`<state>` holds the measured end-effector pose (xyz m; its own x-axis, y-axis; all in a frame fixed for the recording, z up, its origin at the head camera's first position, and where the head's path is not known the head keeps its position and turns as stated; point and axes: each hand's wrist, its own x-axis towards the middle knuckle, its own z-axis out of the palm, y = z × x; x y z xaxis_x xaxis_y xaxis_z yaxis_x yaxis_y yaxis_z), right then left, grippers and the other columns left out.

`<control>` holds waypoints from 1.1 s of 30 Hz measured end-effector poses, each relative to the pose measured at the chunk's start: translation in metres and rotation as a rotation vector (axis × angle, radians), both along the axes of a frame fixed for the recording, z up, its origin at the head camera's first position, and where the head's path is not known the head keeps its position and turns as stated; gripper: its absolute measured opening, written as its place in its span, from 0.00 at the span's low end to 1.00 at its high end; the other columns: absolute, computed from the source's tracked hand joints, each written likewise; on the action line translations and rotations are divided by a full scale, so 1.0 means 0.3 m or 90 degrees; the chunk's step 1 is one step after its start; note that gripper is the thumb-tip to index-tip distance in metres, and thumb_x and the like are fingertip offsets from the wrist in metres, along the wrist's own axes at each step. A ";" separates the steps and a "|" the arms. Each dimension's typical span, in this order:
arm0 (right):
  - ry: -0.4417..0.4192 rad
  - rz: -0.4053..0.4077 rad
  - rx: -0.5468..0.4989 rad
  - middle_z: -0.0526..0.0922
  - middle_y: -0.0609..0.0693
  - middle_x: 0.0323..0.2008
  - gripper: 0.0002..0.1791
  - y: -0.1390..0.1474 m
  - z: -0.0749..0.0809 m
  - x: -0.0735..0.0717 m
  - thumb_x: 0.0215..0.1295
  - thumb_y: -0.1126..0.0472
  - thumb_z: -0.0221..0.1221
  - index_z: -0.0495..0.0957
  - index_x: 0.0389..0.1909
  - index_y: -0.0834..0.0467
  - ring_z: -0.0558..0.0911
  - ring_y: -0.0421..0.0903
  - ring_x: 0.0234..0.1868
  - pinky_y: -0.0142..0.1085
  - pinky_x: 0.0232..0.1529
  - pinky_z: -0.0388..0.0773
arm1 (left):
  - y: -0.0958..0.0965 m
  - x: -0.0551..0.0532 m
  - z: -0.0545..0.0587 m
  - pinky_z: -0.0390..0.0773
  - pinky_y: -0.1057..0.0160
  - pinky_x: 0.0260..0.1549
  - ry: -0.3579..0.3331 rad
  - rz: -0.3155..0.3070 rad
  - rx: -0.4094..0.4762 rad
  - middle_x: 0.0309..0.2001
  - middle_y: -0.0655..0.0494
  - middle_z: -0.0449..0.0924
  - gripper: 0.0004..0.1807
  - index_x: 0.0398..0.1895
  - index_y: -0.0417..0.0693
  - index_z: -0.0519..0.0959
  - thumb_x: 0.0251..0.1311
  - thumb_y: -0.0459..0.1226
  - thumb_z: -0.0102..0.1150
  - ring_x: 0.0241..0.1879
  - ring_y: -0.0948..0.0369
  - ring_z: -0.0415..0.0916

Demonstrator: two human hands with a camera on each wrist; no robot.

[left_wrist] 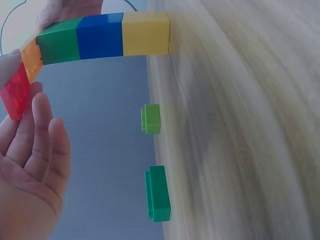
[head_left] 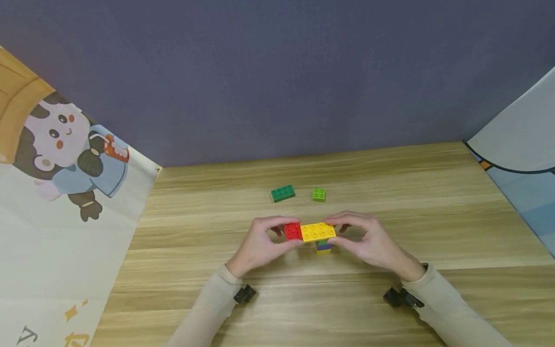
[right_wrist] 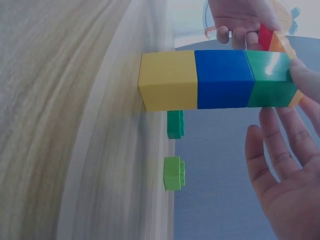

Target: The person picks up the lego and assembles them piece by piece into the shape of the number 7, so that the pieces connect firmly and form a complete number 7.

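At the middle of the table, a stack of toy building bricks stands upright: a yellow brick [left_wrist: 146, 34] at the bottom, a blue brick [left_wrist: 100, 36] above it, then a green brick [right_wrist: 270, 80]. Across its top lies a long, flat yellow brick [head_left: 315, 233], orange-looking in the wrist views, reaching out leftward past the stack. My left hand [head_left: 260, 243] pinches a red brick [head_left: 293, 231] between thumb and fingers, right at the long brick's left end. With thumb and fingers, my right hand [head_left: 370, 243] grips the long brick's right end over the stack.
Farther back on the wooden table [head_left: 208, 202] lie a dark green brick [head_left: 283, 193] and a smaller light green brick [head_left: 319, 194]. A dark blue-grey panel [head_left: 277, 82] rises behind the table, and printed panels stand at both sides.
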<state>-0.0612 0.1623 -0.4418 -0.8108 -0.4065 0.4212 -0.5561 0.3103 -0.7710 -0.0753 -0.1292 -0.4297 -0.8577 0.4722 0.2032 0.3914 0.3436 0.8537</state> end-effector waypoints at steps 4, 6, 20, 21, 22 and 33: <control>-0.002 0.003 0.000 0.91 0.44 0.54 0.25 0.001 0.002 0.000 0.56 0.70 0.78 0.88 0.55 0.50 0.87 0.37 0.52 0.39 0.44 0.87 | 0.004 0.004 -0.001 0.84 0.64 0.41 0.009 0.003 0.005 0.50 0.58 0.92 0.23 0.55 0.49 0.90 0.55 0.40 0.83 0.38 0.66 0.82; -0.003 0.005 -0.001 0.91 0.44 0.54 0.25 0.001 0.001 0.001 0.57 0.70 0.78 0.88 0.55 0.50 0.87 0.37 0.52 0.39 0.44 0.87 | 0.005 0.006 -0.003 0.84 0.64 0.40 0.014 0.000 0.010 0.49 0.58 0.93 0.22 0.54 0.49 0.90 0.56 0.40 0.83 0.37 0.66 0.81; 0.010 0.008 -0.010 0.91 0.46 0.54 0.25 0.004 -0.006 0.001 0.56 0.72 0.77 0.88 0.54 0.52 0.87 0.37 0.51 0.42 0.43 0.88 | 0.026 0.025 -0.018 0.85 0.63 0.39 0.000 0.020 0.029 0.47 0.57 0.92 0.19 0.53 0.48 0.90 0.57 0.37 0.80 0.37 0.66 0.80; 0.011 0.008 -0.010 0.91 0.47 0.53 0.25 0.004 -0.006 0.000 0.56 0.72 0.77 0.88 0.54 0.52 0.87 0.37 0.51 0.42 0.43 0.88 | 0.026 0.026 -0.019 0.85 0.63 0.39 0.000 0.021 0.031 0.47 0.57 0.92 0.19 0.53 0.48 0.90 0.57 0.37 0.80 0.37 0.66 0.80; 0.012 0.008 -0.011 0.91 0.47 0.53 0.25 0.003 -0.007 0.000 0.56 0.72 0.77 0.88 0.54 0.53 0.87 0.37 0.51 0.41 0.43 0.88 | 0.027 0.026 -0.020 0.85 0.63 0.39 0.001 0.022 0.032 0.47 0.57 0.92 0.19 0.52 0.48 0.90 0.57 0.37 0.80 0.37 0.66 0.80; 0.042 0.015 -0.024 0.91 0.50 0.52 0.26 -0.001 -0.019 -0.005 0.54 0.75 0.77 0.88 0.54 0.54 0.87 0.36 0.49 0.37 0.42 0.87 | 0.030 0.020 -0.032 0.85 0.60 0.38 0.008 0.017 0.051 0.48 0.55 0.92 0.20 0.54 0.47 0.89 0.58 0.37 0.79 0.37 0.66 0.80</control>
<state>-0.0627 0.1620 -0.4476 -0.7712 -0.4080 0.4887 -0.6129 0.2684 -0.7432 -0.0692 -0.1203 -0.4391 -0.8674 0.4306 0.2494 0.3930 0.2854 0.8741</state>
